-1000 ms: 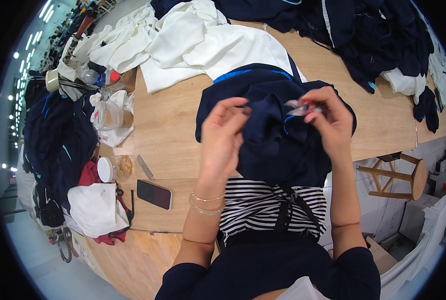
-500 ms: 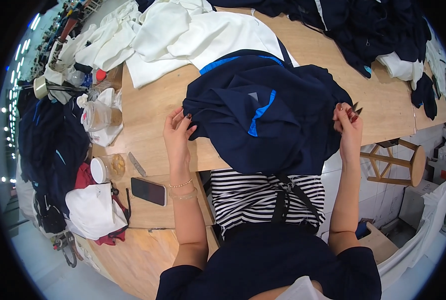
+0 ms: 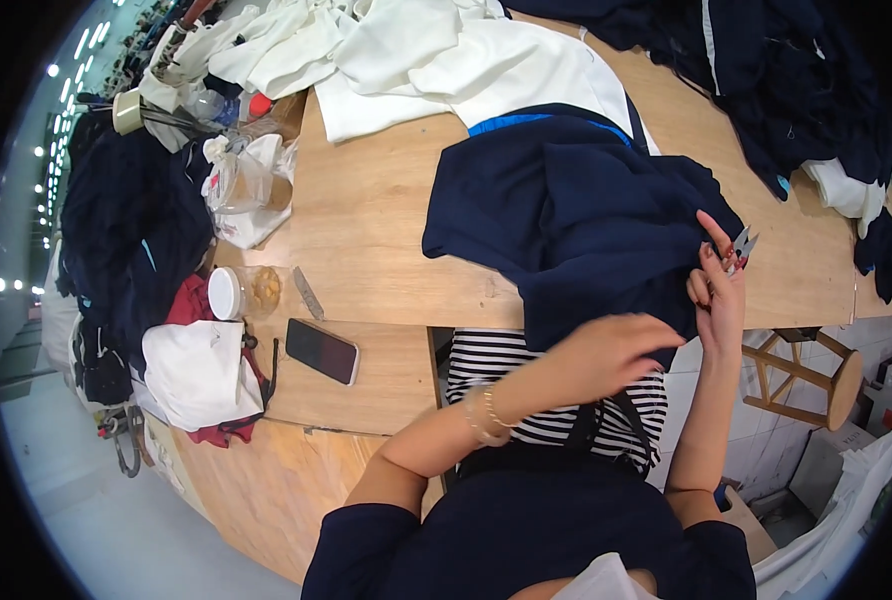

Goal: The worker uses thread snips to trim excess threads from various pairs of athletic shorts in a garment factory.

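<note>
A navy garment with a bright blue strip along its far edge lies on the wooden table, its near part hanging over the table edge above my lap. My right hand is at the garment's right side, holding small thread snips with the blades pointing up past the fingers; its index finger is stretched out. Across my lap reaches my left hand, slightly blurred, over the garment's near edge. Its fingers are stretched toward the right hand, and nothing shows in them.
White fabric lies heaped along the far side, and more navy garments at far right. To the left are a phone, a utility knife, a lidded jar and a plastic bag. A wooden stool stands at right.
My left hand has let go of the garment's left side and swung across to the right. The garment now lies flatter, its inner blue strip and label out of sight. The snips stay in my right hand.
</note>
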Action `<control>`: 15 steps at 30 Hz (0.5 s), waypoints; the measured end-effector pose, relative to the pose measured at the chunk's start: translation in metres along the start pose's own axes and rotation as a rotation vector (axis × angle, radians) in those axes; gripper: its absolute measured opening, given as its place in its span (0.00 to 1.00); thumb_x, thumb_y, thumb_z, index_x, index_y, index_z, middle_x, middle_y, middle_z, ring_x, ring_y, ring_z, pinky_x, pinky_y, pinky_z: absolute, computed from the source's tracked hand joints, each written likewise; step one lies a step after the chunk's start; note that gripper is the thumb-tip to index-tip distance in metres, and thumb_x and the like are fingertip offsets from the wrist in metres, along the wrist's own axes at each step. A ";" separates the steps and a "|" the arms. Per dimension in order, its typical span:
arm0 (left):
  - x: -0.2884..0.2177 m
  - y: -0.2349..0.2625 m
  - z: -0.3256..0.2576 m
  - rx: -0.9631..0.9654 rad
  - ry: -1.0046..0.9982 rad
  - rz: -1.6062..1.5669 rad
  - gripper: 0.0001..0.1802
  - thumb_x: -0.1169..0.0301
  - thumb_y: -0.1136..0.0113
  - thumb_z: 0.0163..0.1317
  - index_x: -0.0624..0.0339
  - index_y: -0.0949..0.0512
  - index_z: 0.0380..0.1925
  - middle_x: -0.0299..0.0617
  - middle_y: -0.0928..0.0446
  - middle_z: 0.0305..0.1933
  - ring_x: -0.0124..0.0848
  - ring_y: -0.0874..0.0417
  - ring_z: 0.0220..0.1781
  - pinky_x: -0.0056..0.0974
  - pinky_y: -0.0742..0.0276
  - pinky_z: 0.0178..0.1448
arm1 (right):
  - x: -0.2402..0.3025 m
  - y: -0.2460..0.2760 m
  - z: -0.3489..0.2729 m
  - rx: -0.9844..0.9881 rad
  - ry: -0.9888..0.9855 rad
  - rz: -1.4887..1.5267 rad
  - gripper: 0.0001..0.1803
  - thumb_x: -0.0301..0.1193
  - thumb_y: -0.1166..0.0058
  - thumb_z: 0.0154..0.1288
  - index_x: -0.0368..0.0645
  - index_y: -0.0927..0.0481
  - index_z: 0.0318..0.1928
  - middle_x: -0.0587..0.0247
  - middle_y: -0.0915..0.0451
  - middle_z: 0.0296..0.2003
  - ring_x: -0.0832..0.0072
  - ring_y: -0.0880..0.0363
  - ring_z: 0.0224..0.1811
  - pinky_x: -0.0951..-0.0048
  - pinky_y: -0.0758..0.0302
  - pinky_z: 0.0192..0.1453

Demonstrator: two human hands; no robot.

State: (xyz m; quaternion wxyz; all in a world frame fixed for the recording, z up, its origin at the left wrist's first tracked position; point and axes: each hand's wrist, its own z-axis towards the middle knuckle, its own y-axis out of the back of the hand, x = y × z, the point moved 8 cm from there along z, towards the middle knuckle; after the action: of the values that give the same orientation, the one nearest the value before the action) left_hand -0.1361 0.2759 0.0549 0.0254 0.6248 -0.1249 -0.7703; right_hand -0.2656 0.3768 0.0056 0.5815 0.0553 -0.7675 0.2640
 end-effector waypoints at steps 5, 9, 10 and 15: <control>0.035 0.129 -0.056 -0.618 0.174 0.640 0.10 0.80 0.43 0.52 0.60 0.22 0.36 0.44 0.24 0.39 0.45 0.27 0.48 0.44 0.32 0.54 | 0.001 0.008 -0.004 -0.137 -0.043 -0.219 0.21 0.24 0.41 0.61 0.37 0.25 0.55 0.79 0.34 0.26 0.93 0.49 0.17 0.86 0.54 0.19; 0.077 0.198 -0.109 -1.005 0.378 0.984 0.08 0.77 0.39 0.55 0.64 0.22 0.36 0.45 0.23 0.38 0.45 0.25 0.45 0.45 0.30 0.51 | 0.019 0.002 0.007 -0.107 0.090 -0.231 0.16 0.22 0.42 0.62 0.37 0.22 0.51 0.79 0.33 0.26 0.93 0.48 0.17 0.86 0.55 0.20; 0.096 0.206 -0.108 -0.878 0.519 0.829 0.09 0.76 0.38 0.54 0.65 0.23 0.36 0.45 0.23 0.35 0.45 0.24 0.41 0.44 0.29 0.48 | 0.032 0.005 0.010 -0.127 0.168 -0.217 0.14 0.22 0.43 0.62 0.37 0.22 0.49 0.78 0.32 0.27 0.93 0.48 0.18 0.85 0.54 0.20; 0.086 0.250 -0.106 -1.003 0.304 0.127 0.05 0.75 0.37 0.59 0.63 0.23 0.33 0.36 0.21 0.32 0.26 0.21 0.34 0.30 0.27 0.38 | 0.105 0.050 0.023 -0.227 0.523 -0.110 0.11 0.21 0.47 0.65 0.35 0.22 0.48 0.70 0.25 0.32 0.90 0.46 0.17 0.85 0.52 0.21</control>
State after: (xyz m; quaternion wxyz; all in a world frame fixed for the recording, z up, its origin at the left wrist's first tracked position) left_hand -0.0814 0.0006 0.0086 0.3855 0.6320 0.2264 -0.6330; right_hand -0.3381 0.4321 0.0815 0.7756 -0.0385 -0.6119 0.1499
